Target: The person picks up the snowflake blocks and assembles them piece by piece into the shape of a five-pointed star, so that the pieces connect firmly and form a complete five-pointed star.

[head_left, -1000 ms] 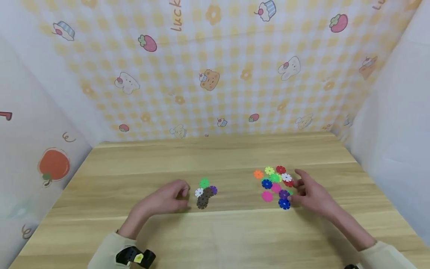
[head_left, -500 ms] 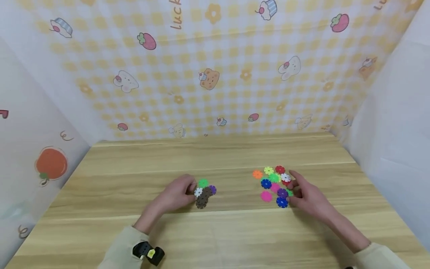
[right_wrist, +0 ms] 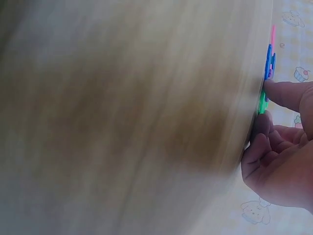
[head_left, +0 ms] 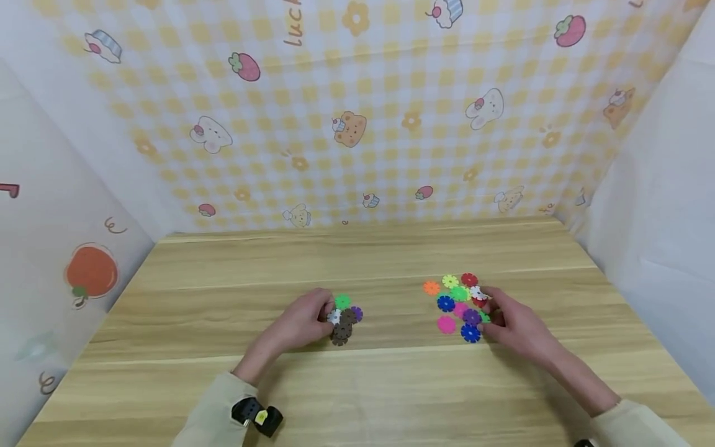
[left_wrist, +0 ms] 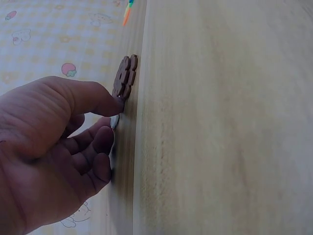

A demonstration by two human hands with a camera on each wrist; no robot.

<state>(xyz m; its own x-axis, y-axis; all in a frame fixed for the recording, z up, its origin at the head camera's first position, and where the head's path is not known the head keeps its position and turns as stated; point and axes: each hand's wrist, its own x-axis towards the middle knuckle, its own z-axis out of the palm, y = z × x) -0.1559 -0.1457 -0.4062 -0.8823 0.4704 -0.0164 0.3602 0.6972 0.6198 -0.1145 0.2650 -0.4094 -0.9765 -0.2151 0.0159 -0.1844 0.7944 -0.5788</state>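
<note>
Flat notched plastic snowflake discs lie in two loose clusters. My left hand [head_left: 306, 318] is at the left cluster, its thumb and bent forefinger pinching the edge of a white snowflake disc [head_left: 334, 316]. Brown discs [head_left: 342, 331], a green one [head_left: 342, 302] and a purple one [head_left: 357, 313] lie against it. On the right, the forefinger of my right hand [head_left: 516, 320] touches another white disc [head_left: 477, 293]. Its thumb is right at a blue disc [head_left: 470, 333] below a purple disc [head_left: 472, 317]; thumb and forefinger are spread apart. The other fingers bend down to the wood in the right wrist view.
Other discs in the right cluster are orange [head_left: 432, 287], yellow [head_left: 450, 281], red [head_left: 469, 279] and pink [head_left: 446, 324]. The wooden tabletop [head_left: 380, 385] ends at a checked, printed cloth [head_left: 385, 155] behind. White sheets stand at both sides.
My left hand has moved right, from beside the left cluster to its white disc. My right hand has edged slightly left, its forefinger now over the other white disc.
</note>
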